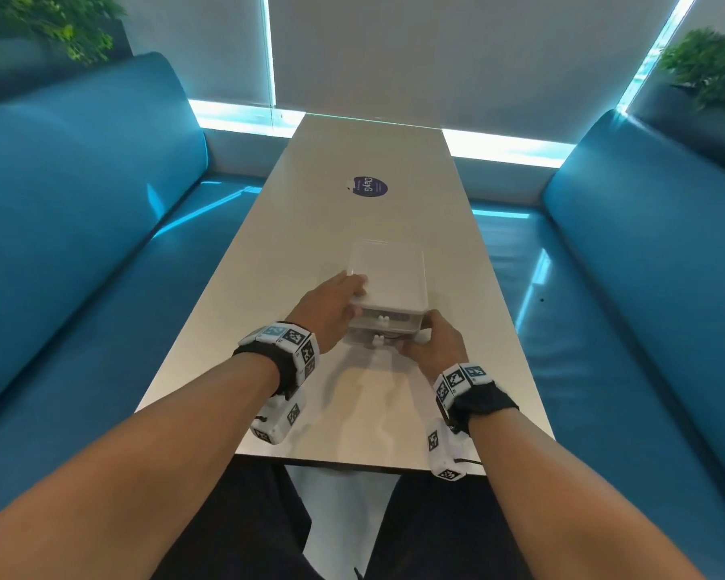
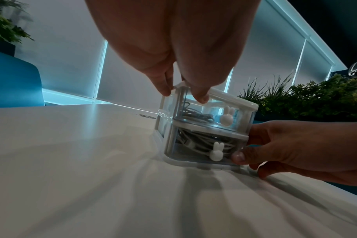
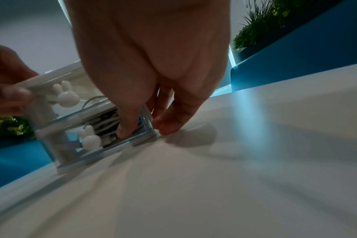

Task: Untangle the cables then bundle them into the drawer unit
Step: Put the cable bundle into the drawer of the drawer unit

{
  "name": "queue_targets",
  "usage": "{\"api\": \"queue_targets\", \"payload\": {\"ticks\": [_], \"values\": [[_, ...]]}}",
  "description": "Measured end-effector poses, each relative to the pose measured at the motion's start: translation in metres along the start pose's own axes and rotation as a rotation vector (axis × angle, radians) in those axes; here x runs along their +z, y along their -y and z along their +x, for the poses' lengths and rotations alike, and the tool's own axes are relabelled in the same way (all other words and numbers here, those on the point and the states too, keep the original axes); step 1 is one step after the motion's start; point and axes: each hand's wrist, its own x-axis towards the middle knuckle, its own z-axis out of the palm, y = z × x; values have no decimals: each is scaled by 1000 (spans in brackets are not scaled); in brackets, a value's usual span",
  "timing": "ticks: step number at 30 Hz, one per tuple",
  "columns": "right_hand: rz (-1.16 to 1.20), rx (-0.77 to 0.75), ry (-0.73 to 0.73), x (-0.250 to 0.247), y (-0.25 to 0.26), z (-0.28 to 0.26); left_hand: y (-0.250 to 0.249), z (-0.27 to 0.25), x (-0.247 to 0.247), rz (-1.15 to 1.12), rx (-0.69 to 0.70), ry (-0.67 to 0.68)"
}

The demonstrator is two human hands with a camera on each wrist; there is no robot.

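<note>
Clear plastic with white trim, the drawer unit [image 1: 388, 286] stood on the pale bench [image 1: 310, 403] in front of me, both drawers pushed in. My left hand [image 1: 331, 311] gripped its top left corner, thumb on the front edge. My right hand [image 1: 436, 343] held the lower right corner, thumb pressed on the bottom drawer [image 2: 204, 149] beside its rabbit knob [image 2: 216, 152]. Grey and white cables [image 2: 196, 116] lay coiled inside both drawers.
</note>
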Motion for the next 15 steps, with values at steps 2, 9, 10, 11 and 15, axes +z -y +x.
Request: {"api": "queue_targets", "payload": {"ticks": [2,9,10,11,15], "values": [[-2,7,-9,0,3,1,-1,0,1,-14,-21,-6],[-44,44,-15,5,12,2,-5,4,-3,-74,-67,22],[-50,39,-12,7,13,3,-5,4,-2,-81,-75,20],[-63,41,-2,7,17,1,-6,2,-3,-85,-86,24],[-105,95,117,2,19,-9,-11,-8,1,-122,-111,2]]}}
